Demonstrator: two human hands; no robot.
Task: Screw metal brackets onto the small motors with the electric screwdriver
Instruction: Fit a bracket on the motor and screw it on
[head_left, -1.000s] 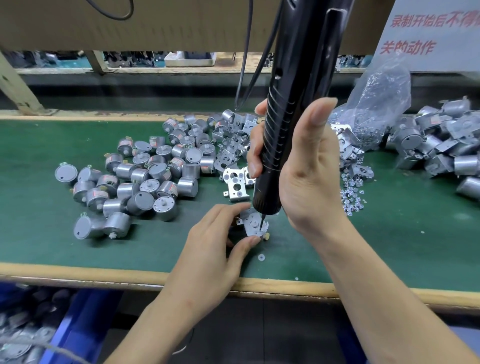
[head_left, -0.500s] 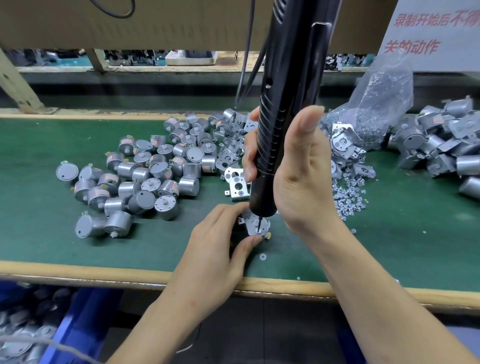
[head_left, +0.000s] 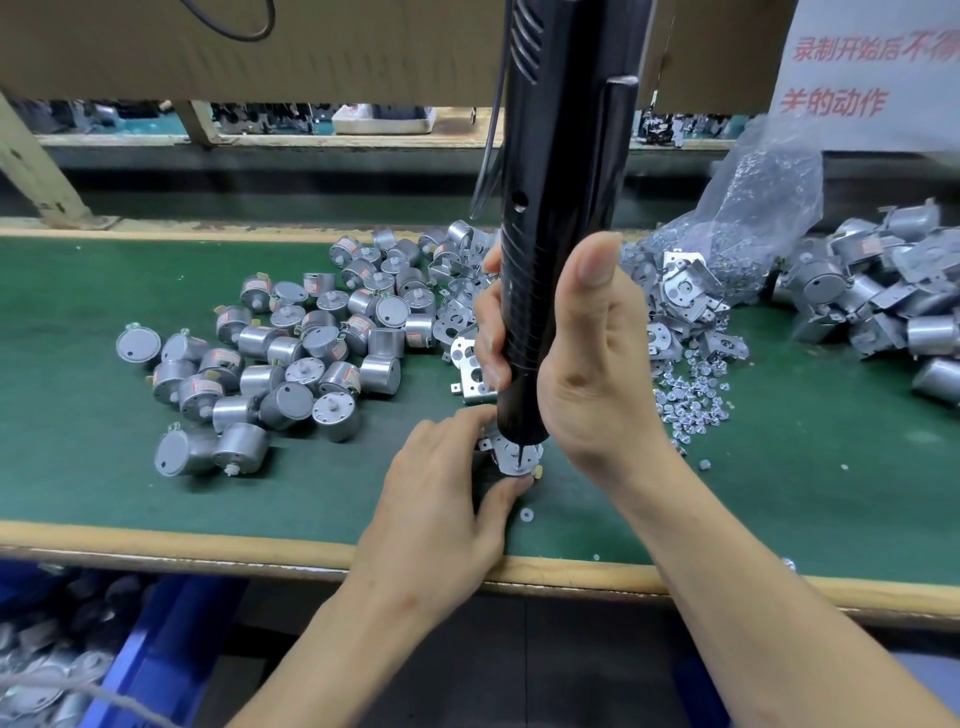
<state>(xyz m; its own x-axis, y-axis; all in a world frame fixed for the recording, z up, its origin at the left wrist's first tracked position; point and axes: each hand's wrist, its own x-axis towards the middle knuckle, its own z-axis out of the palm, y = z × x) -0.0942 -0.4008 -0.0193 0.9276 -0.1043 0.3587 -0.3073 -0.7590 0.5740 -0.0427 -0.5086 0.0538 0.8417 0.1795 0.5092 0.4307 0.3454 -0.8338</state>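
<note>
Head view: the right hand (head_left: 592, 364) is wrapped around an upright black screwdriver (head_left: 556, 208), thumb pointing up, with the bit resting on a bracketed motor (head_left: 511, 456) just toward 6 o'clock of centre on the green mat (head_left: 78, 467). The left hand (head_left: 441, 509), reaching in from 7 o'clock, pinches that motor between thumb and fingers. Loose motors (head_left: 291, 364) lie at 9 o'clock, brackets (head_left: 680, 296) at 2 o'clock and screws (head_left: 691, 400) at 3 o'clock.
</note>
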